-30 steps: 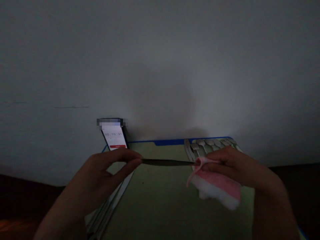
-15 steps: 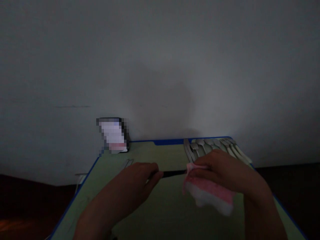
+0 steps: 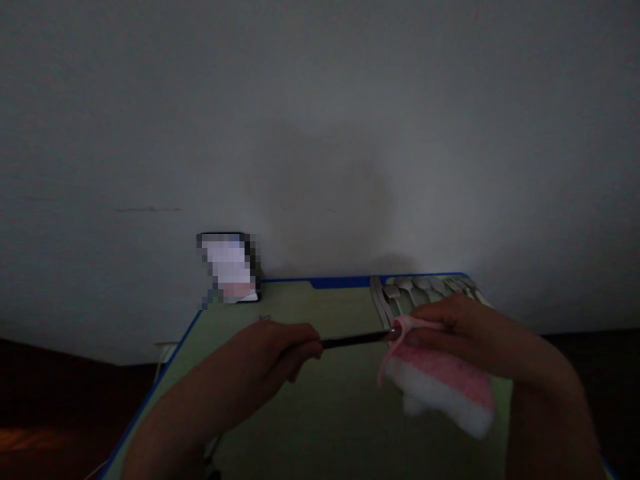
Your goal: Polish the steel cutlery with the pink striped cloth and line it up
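Note:
My left hand is closed around one end of a slim, dark, cutlery-like utensil. The utensil runs almost level above the table, and its exact kind does not show. Around its other end, my right hand pinches a pink and white cloth, whose loose part hangs below the fingers. Behind the right hand lie silver knives, several spoons and forks in a row. That hand and the cloth partly cover them.
The pale green table has a blue edge against a grey wall. At the back left corner a phone leans upright, its screen blurred. A small metal object lies behind my left hand, mostly hidden.
My right hand and the cloth have moved right, away from the left hand, so more of the dark utensil shows between them. The left hand has shifted only slightly.

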`<state>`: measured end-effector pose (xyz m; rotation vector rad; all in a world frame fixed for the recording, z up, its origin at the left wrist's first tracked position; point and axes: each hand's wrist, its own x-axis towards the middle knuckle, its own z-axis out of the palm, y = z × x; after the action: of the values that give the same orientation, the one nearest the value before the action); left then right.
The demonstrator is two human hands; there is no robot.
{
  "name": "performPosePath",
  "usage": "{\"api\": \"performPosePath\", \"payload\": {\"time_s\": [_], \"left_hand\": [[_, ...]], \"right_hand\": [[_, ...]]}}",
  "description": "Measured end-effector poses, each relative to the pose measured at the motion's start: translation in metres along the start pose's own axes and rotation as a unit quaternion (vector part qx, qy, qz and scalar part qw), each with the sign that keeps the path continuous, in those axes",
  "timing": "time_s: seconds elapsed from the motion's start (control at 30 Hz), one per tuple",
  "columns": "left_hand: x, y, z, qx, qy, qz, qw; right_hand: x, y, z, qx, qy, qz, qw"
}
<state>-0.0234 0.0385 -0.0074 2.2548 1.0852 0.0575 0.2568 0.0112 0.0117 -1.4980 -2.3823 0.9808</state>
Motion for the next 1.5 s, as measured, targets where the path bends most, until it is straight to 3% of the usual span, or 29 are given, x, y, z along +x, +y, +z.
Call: {"api": "performPosePath", "payload": {"time_s": [0.2, 0.47, 0.6, 0.87, 1.03, 1.3, 1.5], "left_hand": [[0.003, 0.016, 0.003, 0.084, 0.047, -0.017, 0.995], [0.020, 0.048, 0.014, 0.125, -0.003, 0.033, 0.992], [0.018, 0.038, 0.011, 0.117, 0.014, 0.041, 0.992], [0.005, 0.006, -0.001, 0.083, 0.049, 0.008, 0.995], [0.006, 0.015, 0.001, 0.116, 0.069, -0.001, 0.991], [0.017, 0.033, 0.009, 0.175, 0.056, -0.014, 0.983], [0.021, 0.022, 0.009, 0.103, 0.048, 0.023, 0.993]], "right_hand": [[-0.002, -0.002, 0.002, -0.042, 0.013, 0.008, 0.999], [0.018, -0.025, 0.020, -0.093, -0.002, -0.067, 0.993], [0.022, -0.021, 0.020, -0.079, -0.004, -0.082, 0.994], [0.000, 0.001, 0.001, -0.039, 0.005, -0.005, 0.999], [0.005, -0.009, 0.007, -0.081, 0.027, 0.014, 0.996], [0.025, -0.021, 0.028, -0.143, 0.032, -0.040, 0.988], [0.020, -0.010, 0.017, -0.087, 0.002, -0.055, 0.995]]}}
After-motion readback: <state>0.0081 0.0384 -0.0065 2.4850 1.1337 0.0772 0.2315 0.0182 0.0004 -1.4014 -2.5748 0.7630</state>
